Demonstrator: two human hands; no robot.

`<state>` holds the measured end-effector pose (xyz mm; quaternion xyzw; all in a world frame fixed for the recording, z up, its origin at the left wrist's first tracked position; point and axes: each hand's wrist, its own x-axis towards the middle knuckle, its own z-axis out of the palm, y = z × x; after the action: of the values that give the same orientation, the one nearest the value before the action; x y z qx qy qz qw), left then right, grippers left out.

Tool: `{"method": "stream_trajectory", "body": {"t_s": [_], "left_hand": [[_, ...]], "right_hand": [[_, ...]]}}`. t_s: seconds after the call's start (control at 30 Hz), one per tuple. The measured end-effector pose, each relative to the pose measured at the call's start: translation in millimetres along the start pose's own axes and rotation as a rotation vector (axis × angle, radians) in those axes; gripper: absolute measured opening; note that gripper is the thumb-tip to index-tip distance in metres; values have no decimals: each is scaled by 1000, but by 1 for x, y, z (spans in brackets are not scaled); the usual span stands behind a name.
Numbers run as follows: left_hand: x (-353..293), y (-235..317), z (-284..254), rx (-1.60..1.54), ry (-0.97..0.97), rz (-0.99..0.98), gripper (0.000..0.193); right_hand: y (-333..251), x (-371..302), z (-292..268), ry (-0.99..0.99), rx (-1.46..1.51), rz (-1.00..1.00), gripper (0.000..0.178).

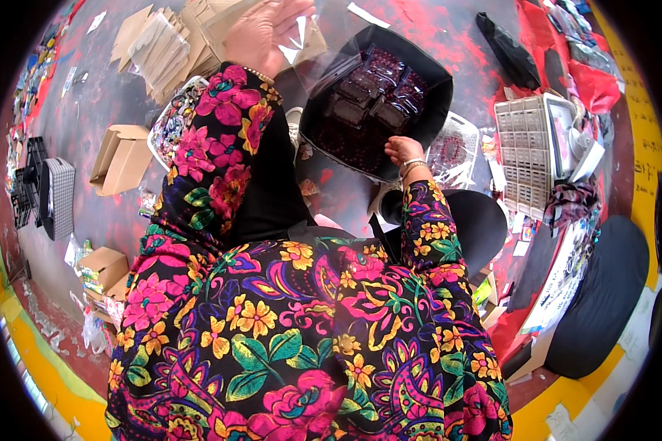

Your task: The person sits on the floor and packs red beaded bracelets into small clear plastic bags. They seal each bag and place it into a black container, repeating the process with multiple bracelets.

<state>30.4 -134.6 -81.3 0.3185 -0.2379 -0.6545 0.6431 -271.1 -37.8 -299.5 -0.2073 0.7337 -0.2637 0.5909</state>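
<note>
My left hand [261, 35] is raised at the top, left of the black bin, its fingers partly cut off by the picture's edge. A clear plastic bag [332, 60] with bright glare hangs from it toward the bin. In the black bin [435, 81], small clear packets of dark beads [362, 87] lie over loose dark red beads [349, 143]. My right hand [403, 150] is at the bin's near right rim with its fingers curled together. Whatever those fingers pinch is too small to make out.
Flattened cardboard and clear bags [158, 55] lie at the far left. A white basket of mixed small items [175, 117] stands beside my left sleeve, near an open cardboard box [121, 158]. Right of the bin are a white tray [456, 151] and a pale plastic crate [522, 154].
</note>
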Motion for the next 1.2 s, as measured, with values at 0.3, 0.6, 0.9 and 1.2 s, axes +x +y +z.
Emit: {"method": "stream_trajectory", "body": {"t_s": [0.3,0.6,0.9,1.2], "left_hand": [[-41,26,39,112,8,-88,24],[-55,37,45,121,-101,-228,28],[-71,43,51,96,-55,-262,26],[-54,21,45,224,-8,-304,27]], "right_hand": [[74,62,37,-166,-842,-317,28],[129,89,49,-281,-1043,99,43],[97,34,71,-447,-1341,248,44],[49,15,76,-230,-1246,148,34]]}}
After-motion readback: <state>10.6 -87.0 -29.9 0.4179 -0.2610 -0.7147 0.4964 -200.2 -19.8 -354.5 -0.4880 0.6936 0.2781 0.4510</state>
